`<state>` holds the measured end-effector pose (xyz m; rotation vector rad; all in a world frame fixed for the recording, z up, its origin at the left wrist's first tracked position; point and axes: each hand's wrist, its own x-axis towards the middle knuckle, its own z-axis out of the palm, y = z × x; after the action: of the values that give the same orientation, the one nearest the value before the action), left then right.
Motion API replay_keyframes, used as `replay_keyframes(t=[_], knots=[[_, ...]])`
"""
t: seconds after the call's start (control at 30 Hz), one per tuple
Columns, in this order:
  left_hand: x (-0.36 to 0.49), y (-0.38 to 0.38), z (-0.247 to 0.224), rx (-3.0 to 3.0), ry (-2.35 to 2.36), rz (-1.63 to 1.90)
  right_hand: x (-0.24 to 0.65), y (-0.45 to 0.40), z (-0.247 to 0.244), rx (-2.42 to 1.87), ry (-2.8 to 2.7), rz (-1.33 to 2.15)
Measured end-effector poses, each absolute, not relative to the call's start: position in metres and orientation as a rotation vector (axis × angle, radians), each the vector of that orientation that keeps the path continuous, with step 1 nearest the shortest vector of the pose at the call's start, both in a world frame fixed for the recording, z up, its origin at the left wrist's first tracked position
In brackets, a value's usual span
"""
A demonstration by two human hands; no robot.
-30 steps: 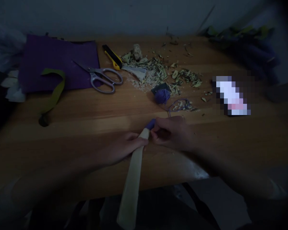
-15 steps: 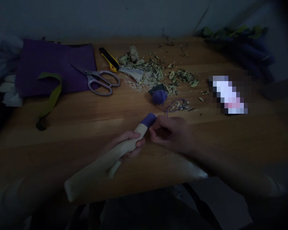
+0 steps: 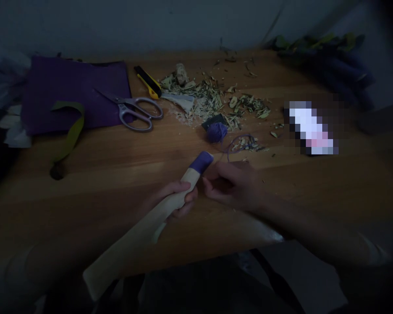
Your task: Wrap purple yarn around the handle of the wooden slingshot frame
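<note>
Dim room (image 3: 170, 26), brown wooden table (image 3: 118, 157). Left hand (image 3: 174, 188) closed round a pale, purple-tipped stick (image 3: 144, 226); right hand (image 3: 237, 183) half-curled beside it, can't tell if holding anything.

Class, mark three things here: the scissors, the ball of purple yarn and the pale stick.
Scissors (image 3: 123, 103), head view: near where handles meet blades.
Ball of purple yarn (image 3: 216, 132), head view: middle of the ball.
Pale stick (image 3: 144, 226), head view: its bare middle stretch.
</note>
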<state>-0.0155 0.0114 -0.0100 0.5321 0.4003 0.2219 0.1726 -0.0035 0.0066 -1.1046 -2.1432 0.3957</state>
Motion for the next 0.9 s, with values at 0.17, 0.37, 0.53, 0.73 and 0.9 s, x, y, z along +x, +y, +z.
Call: replay_keyframes(t=[0.17, 0.37, 0.53, 0.73, 0.9], knots=[[-0.018, 0.011, -0.01, 0.484, 0.346, 0.207, 0.17, -0.004, 0.003, -1.159, -1.978, 0.723], [-0.019, 0.008, -0.012, 0.453, 0.295, 0.223, 0.164, -0.006, 0.001, -1.165, -1.662, 1.134], [-0.018, 0.009, -0.007, 0.476, 0.301, 0.237, 0.159, -0.005, -0.002, -1.143, -1.456, 1.328], [-0.019, 0.008, 0.002, 0.534, 0.315, 0.212, 0.157, -0.003, -0.006, -1.17, -1.325, 1.51], [-0.02, 0.007, 0.012, 0.577, 0.377, 0.066, 0.163, 0.001, -0.011, -1.025, -1.37, 1.555]])
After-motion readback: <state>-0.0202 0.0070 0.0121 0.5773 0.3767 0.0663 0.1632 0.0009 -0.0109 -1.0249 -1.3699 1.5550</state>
